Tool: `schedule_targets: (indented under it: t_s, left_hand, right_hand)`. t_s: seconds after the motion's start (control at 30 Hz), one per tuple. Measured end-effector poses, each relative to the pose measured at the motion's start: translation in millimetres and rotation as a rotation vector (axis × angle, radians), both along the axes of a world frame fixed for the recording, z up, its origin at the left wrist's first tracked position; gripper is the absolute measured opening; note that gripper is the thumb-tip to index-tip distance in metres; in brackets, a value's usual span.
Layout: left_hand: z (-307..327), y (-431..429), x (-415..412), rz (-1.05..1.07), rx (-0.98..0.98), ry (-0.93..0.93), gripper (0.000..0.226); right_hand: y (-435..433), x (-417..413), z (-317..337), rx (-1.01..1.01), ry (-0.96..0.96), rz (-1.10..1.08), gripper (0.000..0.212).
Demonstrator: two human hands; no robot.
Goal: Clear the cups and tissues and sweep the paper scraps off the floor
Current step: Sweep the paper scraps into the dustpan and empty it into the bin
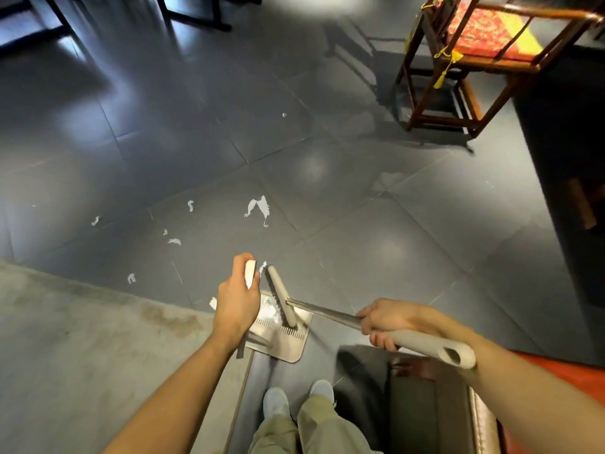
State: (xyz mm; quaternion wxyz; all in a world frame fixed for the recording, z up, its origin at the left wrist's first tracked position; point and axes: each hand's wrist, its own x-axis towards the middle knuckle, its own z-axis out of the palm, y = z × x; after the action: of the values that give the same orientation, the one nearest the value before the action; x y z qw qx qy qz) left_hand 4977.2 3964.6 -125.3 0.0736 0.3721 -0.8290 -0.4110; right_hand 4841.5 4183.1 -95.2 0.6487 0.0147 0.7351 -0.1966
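My left hand [236,298] grips the top of the dustpan handle [250,272], and the metal dustpan [291,347] rests on the dark tiled floor just ahead of my feet. My right hand [384,321] grips the broom handle [429,347]. The broom head [282,296] lies across the dustpan's mouth, with white scraps [270,311] gathered inside the pan. Several torn paper scraps lie on the tiles beyond; the largest scrap [258,208] is ahead, with smaller ones to the left [174,241] and near the carpet [131,278].
A grey carpet [82,339] covers the floor at lower left. A wooden chair with a red and yellow cushion [474,37] stands at upper right. A dark counter [576,178] runs along the right. Dark table legs [193,14] are at the top. A dark seat [425,411] is beside my right leg.
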Motion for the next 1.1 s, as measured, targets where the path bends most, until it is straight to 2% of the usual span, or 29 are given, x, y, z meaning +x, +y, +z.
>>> schedule_targets:
  t_s: [0.13, 0.27, 0.37, 0.43, 0.6, 0.67, 0.8, 0.93, 1.1]
  left_hand:
    - [10.1, -4.2, 1.5, -0.029, -0.002, 0.045, 0.012]
    - [19.1, -16.1, -11.7, -0.010, -0.024, 0.103, 0.012]
    - [24.8, -24.4, -27.4, 0.021, -0.039, 0.139, 0.012]
    - [26.2, -30.7, -41.4, 0.041, -0.043, 0.153, 0.011]
    - [17.9, -49.0, -85.5, 0.109, -0.052, 0.126, 0.010]
    - [13.3, -59.6, -110.8, 0.148, -0.042, 0.106, 0.011]
    - [6.1, -82.2, -164.1, 0.235, -0.043, 0.060, 0.011]
    - [3.0, -105.8, -202.2, 0.390, -0.047, 0.038, 0.011]
    - [-5.2, -136.3, -232.7, 0.557, -0.028, 0.009, 0.012]
  right_hand:
    - [-2.7, -19.4, 26.1, -0.034, 0.044, -0.030, 0.048]
    - [-15.4, -53.4, 54.5, -0.067, 0.065, -0.110, 0.032]
    - [-27.0, -86.4, 69.5, -0.100, 0.086, -0.184, 0.050]
    - [-37.1, -111.0, 75.8, -0.124, 0.085, -0.236, 0.055]
    - [-69.2, -187.0, 72.0, -0.177, 0.068, -0.267, 0.047]
    - [-87.0, -220.8, 63.8, -0.186, 0.088, -0.220, 0.030]
    - [-135.0, -283.1, 40.3, -0.158, 0.155, -0.043, 0.020]
    - [-180.7, -334.8, 5.3, -0.156, 0.239, 0.162, 0.041]
    - [-237.6, -376.7, -32.5, -0.152, 0.324, 0.427, 0.037]
